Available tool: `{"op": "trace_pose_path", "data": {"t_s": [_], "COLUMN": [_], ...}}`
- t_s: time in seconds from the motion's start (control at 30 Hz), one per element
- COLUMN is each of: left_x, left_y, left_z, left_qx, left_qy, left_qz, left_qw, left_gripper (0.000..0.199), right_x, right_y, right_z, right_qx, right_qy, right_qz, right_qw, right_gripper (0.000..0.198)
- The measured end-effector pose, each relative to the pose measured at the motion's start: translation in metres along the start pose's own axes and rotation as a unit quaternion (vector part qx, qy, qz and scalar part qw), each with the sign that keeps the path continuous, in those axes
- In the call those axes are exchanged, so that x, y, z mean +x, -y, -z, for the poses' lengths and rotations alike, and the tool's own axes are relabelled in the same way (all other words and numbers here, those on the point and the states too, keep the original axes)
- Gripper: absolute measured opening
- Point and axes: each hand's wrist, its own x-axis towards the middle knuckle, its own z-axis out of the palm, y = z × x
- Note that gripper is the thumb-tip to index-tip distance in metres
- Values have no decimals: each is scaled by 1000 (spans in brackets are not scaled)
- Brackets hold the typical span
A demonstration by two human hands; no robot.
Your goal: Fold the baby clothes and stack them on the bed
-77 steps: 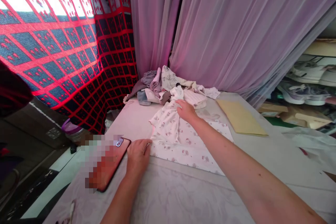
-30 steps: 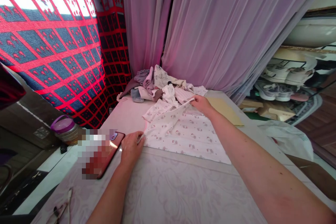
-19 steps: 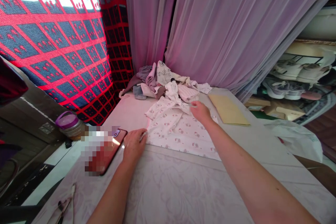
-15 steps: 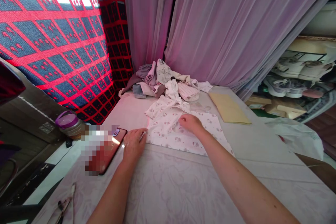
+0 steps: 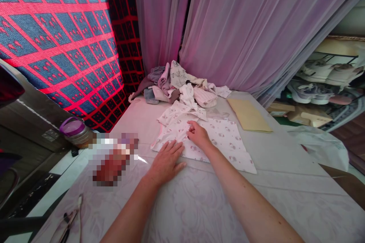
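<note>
A small white printed garment (image 5: 225,140) with pinkish edging lies spread on the table in front of me. My left hand (image 5: 168,159) rests palm down across its near left edge, fingers stretched out and slightly apart. On the garment's middle, my right hand (image 5: 197,135) touches the cloth with its fingers curled in and the index finger partly extended; I see nothing held in it. Behind the flat part, the upper section of the garment is bunched toward a pile of crumpled clothes (image 5: 176,79).
A tan folded sheet (image 5: 249,115) lies on the table (image 5: 285,163) at right. A blurred-out reddish object (image 5: 110,167) and a cable (image 5: 80,209) are at left. A purple-lidded container (image 5: 74,131) stands beyond the left edge. Shoes (image 5: 310,93) sit on a rack at right; curtains (image 5: 228,26) hang behind.
My left hand has moved right, from beside the garment's left edge onto its near edge, and flattened out. My right hand has shifted slightly left. The garment's lower left corner is spread further out.
</note>
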Motion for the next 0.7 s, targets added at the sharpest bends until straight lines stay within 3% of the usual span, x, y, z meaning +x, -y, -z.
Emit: {"op": "trace_pose_path", "data": {"t_s": [0.2,0.37,0.43,0.53,0.7], "left_x": [-2,-3,-3,-4,-4], "left_y": [-1,-2,-2,-2,-3], "left_z": [1,2,1,2,3], "left_qx": [9,-1,-2,-5,-9], "left_qy": [12,-1,-3,-7,0], "left_qz": [14,11,11,9,14], "left_qw": [1000,1000,1000,1000,1000], "left_gripper": [53,53,54,54,55], "right_x": [10,33,45,62,91], "right_y": [-4,4,2,-3,4], "right_z": [12,32,39,49,69], "right_qx": [-87,-204,-266,-320,-319], "right_qy": [-36,-82,-75,-40,-40], "right_qz": [5,-5,-11,-36,-66], "right_qw": [996,975,961,946,945], "right_gripper": [39,47,49,29,23]}}
